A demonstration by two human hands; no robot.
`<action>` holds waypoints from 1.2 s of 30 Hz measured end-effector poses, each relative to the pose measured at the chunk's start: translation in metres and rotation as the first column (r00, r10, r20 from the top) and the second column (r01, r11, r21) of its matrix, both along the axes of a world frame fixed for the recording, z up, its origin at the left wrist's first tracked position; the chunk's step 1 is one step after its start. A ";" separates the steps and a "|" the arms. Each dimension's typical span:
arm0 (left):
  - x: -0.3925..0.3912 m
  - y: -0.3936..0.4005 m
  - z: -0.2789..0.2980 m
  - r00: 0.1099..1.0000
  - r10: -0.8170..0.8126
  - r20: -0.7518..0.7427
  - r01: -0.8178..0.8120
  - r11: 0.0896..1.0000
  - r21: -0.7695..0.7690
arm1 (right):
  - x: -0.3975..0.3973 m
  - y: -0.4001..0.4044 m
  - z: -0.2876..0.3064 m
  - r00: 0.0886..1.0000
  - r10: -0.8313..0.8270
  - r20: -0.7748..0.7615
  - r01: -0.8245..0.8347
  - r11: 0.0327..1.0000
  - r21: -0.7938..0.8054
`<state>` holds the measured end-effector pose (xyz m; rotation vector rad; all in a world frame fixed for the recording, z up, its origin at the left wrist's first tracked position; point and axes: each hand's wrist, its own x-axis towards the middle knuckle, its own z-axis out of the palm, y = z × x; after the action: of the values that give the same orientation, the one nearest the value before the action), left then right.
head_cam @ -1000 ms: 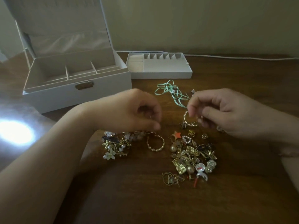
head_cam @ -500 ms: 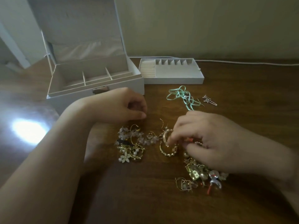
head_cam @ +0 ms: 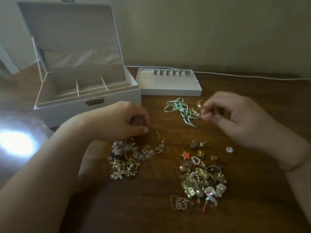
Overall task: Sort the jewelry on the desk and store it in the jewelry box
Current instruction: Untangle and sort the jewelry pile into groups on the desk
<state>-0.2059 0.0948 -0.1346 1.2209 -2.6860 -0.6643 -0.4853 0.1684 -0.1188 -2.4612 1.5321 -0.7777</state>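
Observation:
Two heaps of jewelry lie on the dark wooden desk: a flowery pearl-and-gold heap (head_cam: 125, 159) at the left and a gold mixed heap (head_cam: 201, 179) at the right. My right hand (head_cam: 235, 118) is raised above the desk and pinches gold beaded hoop earrings (head_cam: 199, 106), blurred, beside a mint-green ribbon piece (head_cam: 179, 109). My left hand (head_cam: 121, 121) rests on the desk with fingers curled; nothing shows inside it. The white jewelry box (head_cam: 87, 105) stands open at the back left, its compartments bare.
The box's lift-out tray (head_cam: 170, 91), with ring rolls and small slots, sits to the right of the box. A white cable (head_cam: 252, 78) runs along the wall. Loose small pieces (head_cam: 229, 149) lie under my right hand. A bright light patch (head_cam: 15, 142) glares at left.
My right hand went down to the jewelry, picked up the gold hoops and lifted them up and right toward the ribbon. The hoop has left the desk. My left hand stayed put.

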 end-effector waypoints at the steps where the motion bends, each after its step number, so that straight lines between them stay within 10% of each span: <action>1: -0.001 0.000 -0.001 1.000 -0.008 -0.017 0.008 1.000 -0.021 | -0.021 -0.010 0.000 0.994 -0.108 -0.026 0.108 0.994 -0.002; 7: -0.005 0.002 -0.004 0.999 -0.019 -0.027 0.017 0.998 -0.067 | -0.086 -0.044 -0.029 0.779 -0.583 -0.232 0.620 0.773 0.136; 23: -0.006 0.008 0.001 0.998 -0.046 -0.053 0.043 0.998 -0.054 | -0.076 -0.042 -0.025 0.747 -0.591 -0.305 0.653 0.739 0.167; 27: -0.020 0.013 -0.003 0.990 -0.142 -0.002 0.141 0.988 -0.060 | -0.058 -0.031 -0.017 0.815 -0.547 -0.194 0.568 0.820 0.075; 31: -0.016 0.009 -0.004 0.993 -0.118 0.011 0.119 0.991 -0.056 | 0.013 0.002 0.002 0.986 -0.149 -0.073 0.158 0.977 0.141; 36: -0.010 0.006 -0.001 0.999 -0.044 -0.024 0.040 0.990 -0.134 | 0.072 0.017 -0.005 0.930 0.062 -0.363 0.001 0.985 0.171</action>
<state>-0.2154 0.1003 -0.1354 1.1178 -2.6916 -0.4931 -0.4133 0.1853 -0.1235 -2.5968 1.5882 -0.1723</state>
